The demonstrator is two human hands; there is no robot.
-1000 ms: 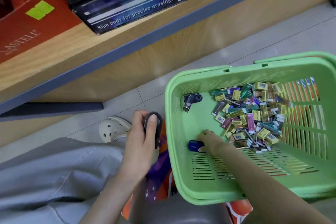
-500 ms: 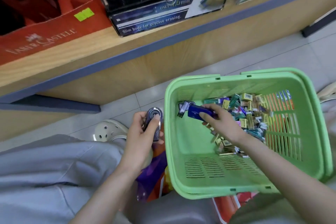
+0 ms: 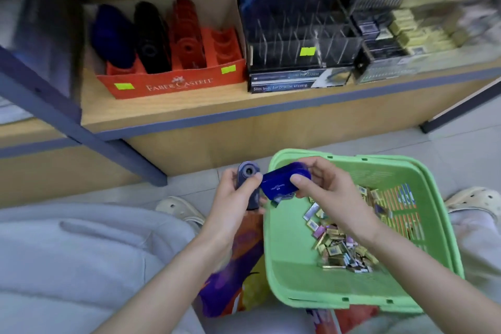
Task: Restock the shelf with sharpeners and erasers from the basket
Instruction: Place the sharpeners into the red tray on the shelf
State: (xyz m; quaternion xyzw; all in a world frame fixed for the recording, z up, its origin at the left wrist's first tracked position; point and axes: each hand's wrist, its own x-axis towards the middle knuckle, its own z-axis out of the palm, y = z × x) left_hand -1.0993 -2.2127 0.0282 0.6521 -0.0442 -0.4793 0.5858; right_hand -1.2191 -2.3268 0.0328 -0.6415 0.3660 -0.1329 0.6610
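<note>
My left hand (image 3: 233, 198) grips a dark blue sharpener (image 3: 248, 179) upright, just left of the green basket (image 3: 292, 274). My right hand (image 3: 322, 187) pinches a bright blue sharpener (image 3: 279, 183) over the basket's near-left corner, its end touching the left thumb. A heap of small wrapped erasers (image 3: 339, 241) lies in the basket. On the wooden shelf (image 3: 168, 114) above, a red Faber-Castell display box (image 3: 173, 81) holds rows of blue, black and red sharpeners.
A black eraser display stand (image 3: 301, 62) and stacked yellow and dark boxes (image 3: 412, 32) stand right of the red box. My grey-clad knees and pale clogs (image 3: 179, 210) flank the basket on the tiled floor. A colourful bag (image 3: 238, 279) lies under the basket.
My right hand lifted the bright blue sharpener out of the basket and brought it left to the left hand. The view tilted up, showing the shelf's display boxes.
</note>
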